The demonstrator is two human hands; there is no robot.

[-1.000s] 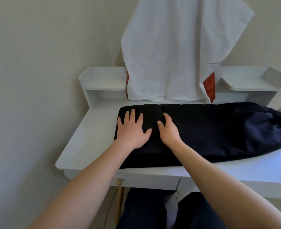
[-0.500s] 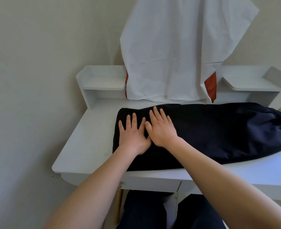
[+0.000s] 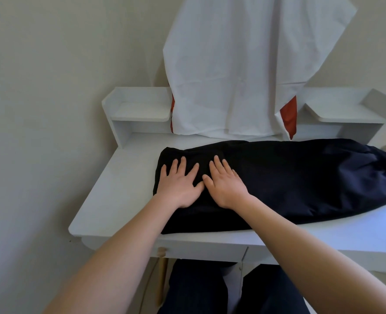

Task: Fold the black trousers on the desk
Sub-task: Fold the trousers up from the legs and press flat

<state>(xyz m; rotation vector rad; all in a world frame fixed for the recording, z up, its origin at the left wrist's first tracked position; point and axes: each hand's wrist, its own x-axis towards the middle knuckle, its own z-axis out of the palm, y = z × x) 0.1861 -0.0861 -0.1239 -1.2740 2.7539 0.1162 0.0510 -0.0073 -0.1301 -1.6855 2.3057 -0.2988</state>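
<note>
Black trousers [image 3: 300, 177]: lie lengthwise across the white desk [image 3: 119, 193], with the squared-off end at the left and the rumpled end reaching the right edge of view.
Left grip [image 3: 179, 186]: released, palm down, fingers spread flat on the trousers' left end.
Right grip [image 3: 226, 186]: released, flat on the cloth just beside the left grip, thumbs nearly touching.
White sheet [image 3: 244, 64]: hangs behind the desk between two small shelves [image 3: 140, 114], its hem close behind the trousers.

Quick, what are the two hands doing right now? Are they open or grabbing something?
Left hand: open, fingers spread, pressing flat on the black trousers.
Right hand: open, fingers straight, also flat on the trousers, holding nothing.
</note>
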